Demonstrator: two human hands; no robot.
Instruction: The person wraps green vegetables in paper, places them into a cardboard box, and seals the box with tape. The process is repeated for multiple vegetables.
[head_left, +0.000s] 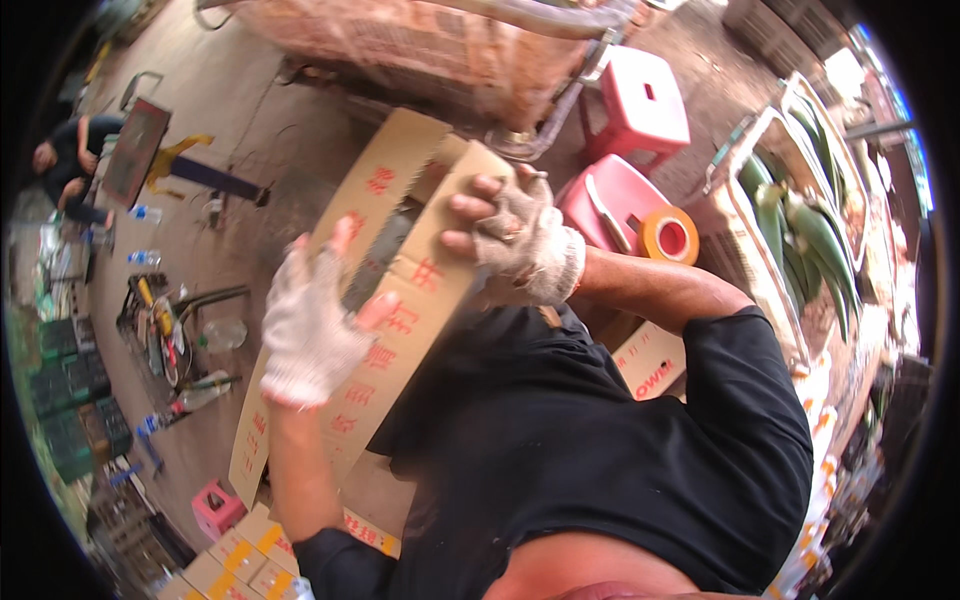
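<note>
A long cardboard carton (375, 352) with red printed writing lies tilted before me. Its two long top flaps leave a narrow gap, with dull grey contents (379, 251) that I cannot make out. My left hand (315, 334), in a white knit glove with bare fingertips, spreads its fingers over both flaps across the gap. Whether it presses on them is unclear. Around the flap edge at the carton's far end, my right hand (514, 232) curls its fingers, in a worn, dirtier glove. A roll of yellow tape (667, 235) rests beside my right forearm, on a pink plastic stool (611, 199).
Ahead stands a large dirty bin or cart (435, 60) with a metal rail. Another pink stool (649, 97) and crates of thick green leaves (802, 217) are right. Taped cartons (236, 559), a platform scale (139, 154), tools (161, 322) and a seated person (71, 165) are left.
</note>
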